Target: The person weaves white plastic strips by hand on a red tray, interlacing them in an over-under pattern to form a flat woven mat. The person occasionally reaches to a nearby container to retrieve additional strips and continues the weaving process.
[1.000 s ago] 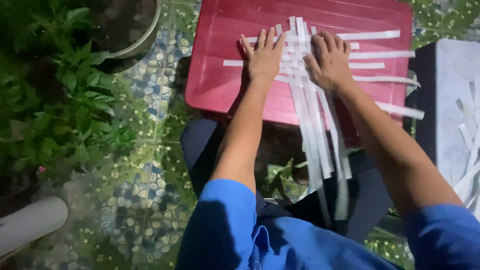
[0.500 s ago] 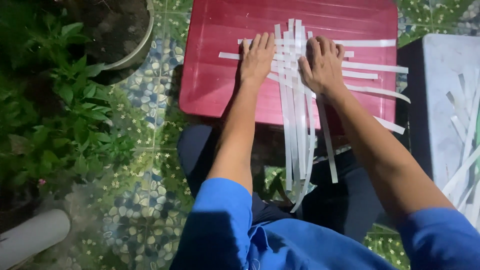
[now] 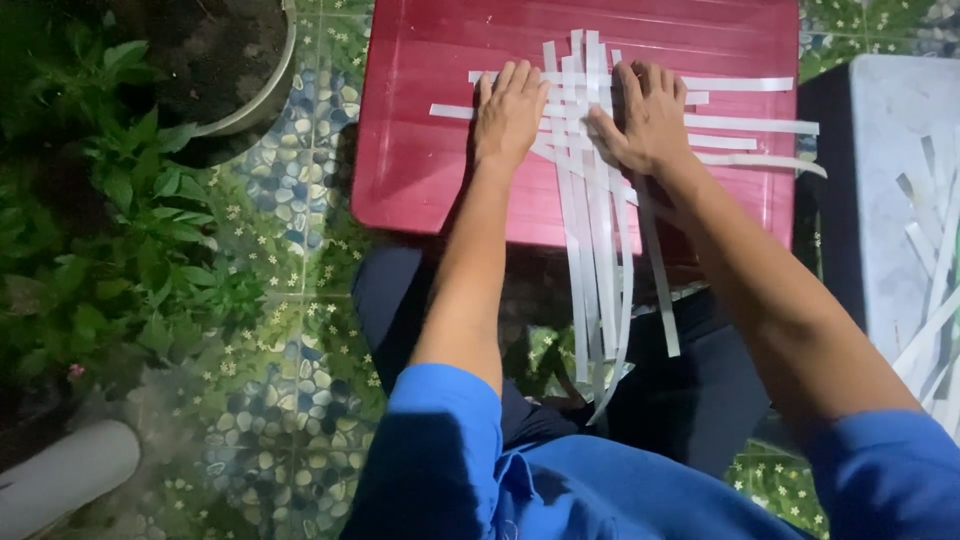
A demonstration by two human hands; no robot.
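Several long white paper strips (image 3: 590, 210) lie crossed in a loose weave on a red plastic stool top (image 3: 420, 150). The lengthwise strips hang over the stool's near edge toward my lap. My left hand (image 3: 508, 112) lies flat, fingers together, pressing on the left ends of the crosswise strips. My right hand (image 3: 645, 115) lies palm down on the weave's right part, thumb stretched toward the lengthwise strips. Neither hand grips a strip. Blue sleeves cover my upper arms.
A grey plastic stool (image 3: 890, 200) at the right carries more loose white strips (image 3: 935, 300). Leafy green plants (image 3: 110, 230) and a round pot of soil (image 3: 215, 60) stand at the left. The floor is pebble-patterned tile (image 3: 280, 420). A pale rounded object (image 3: 60, 480) sits bottom left.
The view has shifted, so the stool sits a little lower and more centred. Both hands stayed pressed on the strips, sliding slightly over the weave.
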